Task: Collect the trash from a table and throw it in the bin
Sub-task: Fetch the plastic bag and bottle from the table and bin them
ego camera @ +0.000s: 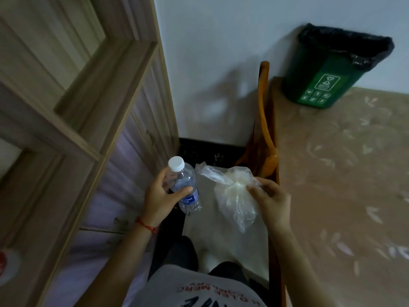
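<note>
My left hand (159, 198) grips a clear plastic water bottle (184, 185) with a white cap and a blue label, held over the floor. My right hand (272, 200) pinches a crumpled clear plastic bag (234, 196) by its gathered top, and the bag hangs down beside the table's left edge. A green bin (325, 76) lined with a black bag stands on the table's far corner against the wall, well beyond both hands. The table (345, 173) has a beige patterned cover.
A wooden cabinet with shelves (88, 85) fills the left side. An orange chair back (264, 120) stands in the narrow gap between the wall and the table. A white wall (221, 63) closes the far end. My legs are below.
</note>
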Motion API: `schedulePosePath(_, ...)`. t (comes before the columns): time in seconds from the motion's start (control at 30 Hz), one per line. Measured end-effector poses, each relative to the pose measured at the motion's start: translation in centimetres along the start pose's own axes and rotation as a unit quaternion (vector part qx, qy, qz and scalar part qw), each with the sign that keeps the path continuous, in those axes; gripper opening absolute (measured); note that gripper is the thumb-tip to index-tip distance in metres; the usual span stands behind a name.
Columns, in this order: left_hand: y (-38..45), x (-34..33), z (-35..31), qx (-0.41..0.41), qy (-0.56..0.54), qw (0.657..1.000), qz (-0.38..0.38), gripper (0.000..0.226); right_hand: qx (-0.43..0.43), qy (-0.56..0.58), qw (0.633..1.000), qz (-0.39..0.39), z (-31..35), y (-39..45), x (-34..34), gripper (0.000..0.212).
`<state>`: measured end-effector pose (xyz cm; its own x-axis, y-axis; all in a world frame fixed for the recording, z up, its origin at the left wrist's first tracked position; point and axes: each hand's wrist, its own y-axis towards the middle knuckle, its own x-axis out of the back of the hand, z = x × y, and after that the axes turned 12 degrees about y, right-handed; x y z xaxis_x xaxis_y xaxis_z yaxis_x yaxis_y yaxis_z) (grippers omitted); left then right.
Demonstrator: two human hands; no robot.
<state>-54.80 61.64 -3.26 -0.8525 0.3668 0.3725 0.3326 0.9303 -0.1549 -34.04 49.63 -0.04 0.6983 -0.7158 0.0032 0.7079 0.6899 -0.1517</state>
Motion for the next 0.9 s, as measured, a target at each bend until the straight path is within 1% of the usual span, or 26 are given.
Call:
schedulePosePath(0.13, 5.1, -0.5, -1.3, -0.001, -0.008, 1.000, 0.020, 0.062, -0.003, 0.006, 1.000, -0.010, 0.6, 4.4, -1.6, 0.015)
schedulePosePath(0.23, 10.5, -0.9, -2.6, -0.004, -0.025, 0.999, 0.036, 0.060, 0.011, 0.002, 1.000, -0.022, 1.4, 8.9, -3.1, 0.016)
schedulePosePath(0.47, 22.7, -1.5, -5.5, -0.034, -0.029, 0.997, 0.059, 0.050, 0.006, 0.026, 0.998, -0.061, 3.8, 18.2, -7.1, 0.018)
schedulePosePath(0.63, 29.4, -1.4, -7.5, -0.049, -0.036, 0.995, 0.081, 0.055, 0.005, 0.021, 0.996, -0.085, 5.2, 23.2, -9.5, 0.015)
schedulePosePath(0.77, 32.8, -1.7, -8.3, -0.043, -0.033, 0.993, 0.101, 0.073, 0.001, 0.028, 0.995, -0.099, 6.2, 26.0, -10.5, 0.015)
schedulePosePath(0.9, 35.2, -2.6, -8.9, -0.051, -0.022, 0.993, 0.107, 0.071, 0.008, 0.042, 0.993, -0.109, 6.9, 27.9, -10.8, 0.013)
